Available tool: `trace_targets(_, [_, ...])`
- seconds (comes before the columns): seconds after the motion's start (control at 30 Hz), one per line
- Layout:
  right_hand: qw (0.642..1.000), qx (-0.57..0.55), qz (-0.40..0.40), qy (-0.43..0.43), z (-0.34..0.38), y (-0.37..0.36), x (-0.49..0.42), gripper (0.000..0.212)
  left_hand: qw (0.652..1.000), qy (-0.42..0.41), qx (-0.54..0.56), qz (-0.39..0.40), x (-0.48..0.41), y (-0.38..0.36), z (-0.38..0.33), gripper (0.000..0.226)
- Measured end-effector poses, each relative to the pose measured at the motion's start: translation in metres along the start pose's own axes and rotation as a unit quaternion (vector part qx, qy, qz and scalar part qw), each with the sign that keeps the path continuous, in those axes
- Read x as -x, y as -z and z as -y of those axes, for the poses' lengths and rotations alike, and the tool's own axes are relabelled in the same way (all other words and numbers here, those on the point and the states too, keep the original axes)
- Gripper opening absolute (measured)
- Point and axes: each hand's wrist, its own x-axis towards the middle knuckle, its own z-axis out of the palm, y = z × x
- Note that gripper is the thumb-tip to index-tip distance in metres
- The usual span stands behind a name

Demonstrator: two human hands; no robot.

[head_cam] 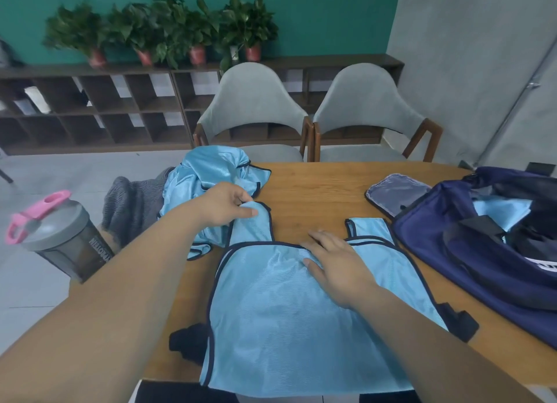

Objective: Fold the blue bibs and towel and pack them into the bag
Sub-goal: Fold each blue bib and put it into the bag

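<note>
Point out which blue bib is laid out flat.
The near bib under the right hand lies spread flat on the table; the others sit crumpled in a heap beyond the left hand.

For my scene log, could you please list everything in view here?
table: one, wooden, centre
flat bib: one, light blue with dark trim, spread on the table's near side
bib pile: one heap, light blue, table's far left corner
towel: one, grey, left of the pile
bag: one, navy, open, table's right side
shaker bottle: one, grey with pink lid, far left
chairs: two, grey, behind the table
shelf: one, dark, along the teal wall
potted plants: several, green, atop the shelf
left hand: pinches the flat bib's strap
right hand: flat on the bib's neckline
</note>
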Motion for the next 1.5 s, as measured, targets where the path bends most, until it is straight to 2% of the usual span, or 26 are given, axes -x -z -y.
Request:
trace_targets(0.07, [1.0,0.0,0.0,-0.001,0.0,0.0,0.0,0.053,0.999,0.017,-0.037,0.007,-0.002,0.002,0.001,0.043])
trace_targets(0.2, [1.0,-0.001,-0.002,-0.001,0.0,0.0,0.0,0.053,0.998,0.037,-0.042,0.004,-0.002,0.005,0.0,0.043])
trace_targets(0.33, [1.0,-0.007,-0.009,0.0,0.0,0.0,0.001,0.053,0.997,0.024,-0.046,-0.052,-0.002,-0.001,-0.001,0.045])
trace_targets(0.4, [1.0,-0.006,-0.007,0.0,0.0,0.001,0.001,0.053,0.995,0.021,-0.024,-0.092,-0.004,-0.002,0.0,0.037])
trace_targets(0.47, [1.0,-0.009,-0.01,0.001,0.001,0.002,0.001,0.052,0.987,0.002,-0.072,-0.145,-0.003,-0.002,0.002,0.026])
trace_targets(0.53, [1.0,-0.011,-0.01,0.001,0.001,0.002,0.001,0.053,0.957,-0.046,-0.189,-0.215,-0.003,-0.004,0.005,0.02])
trace_targets(0.6, [1.0,-0.011,-0.005,-0.001,0.0,0.001,0.001,0.053,0.909,-0.101,-0.284,-0.289,-0.001,-0.008,0.006,0.016])
trace_targets(0.63, [1.0,-0.01,-0.002,-0.002,0.0,0.001,0.001,0.054,0.889,-0.127,-0.301,-0.32,0.002,-0.012,0.004,0.014])
trace_targets(0.7, [1.0,-0.011,0.003,-0.003,0.0,0.001,0.001,0.053,0.878,-0.165,-0.275,-0.355,0.017,-0.027,-0.006,0.013])
trace_targets(0.73, [1.0,-0.013,0.004,-0.002,0.0,0.001,0.001,0.053,0.884,-0.185,-0.255,-0.345,0.026,-0.04,-0.011,0.013])
trace_targets(0.8, [1.0,-0.016,0.004,-0.002,0.0,0.0,0.001,0.054,0.909,-0.21,-0.243,-0.267,0.046,-0.076,-0.013,0.018])
trace_targets(0.83, [1.0,-0.015,0.004,-0.001,-0.001,0.0,0.001,0.056,0.923,-0.197,-0.255,-0.211,0.055,-0.098,-0.01,0.025])
trace_targets(0.9, [1.0,-0.011,0.004,0.002,-0.001,-0.002,0.002,0.063,0.945,-0.132,-0.28,-0.103,0.072,-0.133,0.002,0.054])
trace_targets(0.97, [1.0,-0.019,0.003,0.004,0.001,-0.002,0.007,0.059,0.953,-0.089,-0.285,-0.05,0.084,-0.152,0.015,0.071])
trace_targets(1.1, [0.996,-0.083,-0.022,0.017,0.011,0.0,0.021,0.048,0.955,-0.103,-0.272,-0.058,0.096,-0.152,0.026,0.075])
trace_targets(1.2, [0.987,-0.121,-0.105,0.011,0.007,0.01,0.031,0.036,0.949,-0.143,-0.25,-0.13,0.101,-0.143,0.031,0.066])
trace_targets(1.27, [0.979,-0.079,-0.187,-0.013,-0.005,0.022,0.038,0.03,0.93,-0.148,-0.273,-0.196,0.1,-0.129,0.033,0.051])
trace_targets(1.33, [0.972,-0.023,-0.222,-0.079,-0.025,0.039,0.044,0.028,0.924,-0.11,-0.291,-0.221,0.099,-0.112,0.036,0.039])
trace_targets(1.4, [0.972,0.002,-0.184,-0.149,-0.048,0.054,0.05,0.031,0.934,-0.065,-0.295,-0.19,0.098,-0.099,0.044,0.035])
trace_targets(1.5, [0.982,0.009,-0.049,-0.182,-0.076,0.069,0.057,0.039,0.947,-0.034,-0.289,-0.138,0.097,-0.087,0.054,0.036])
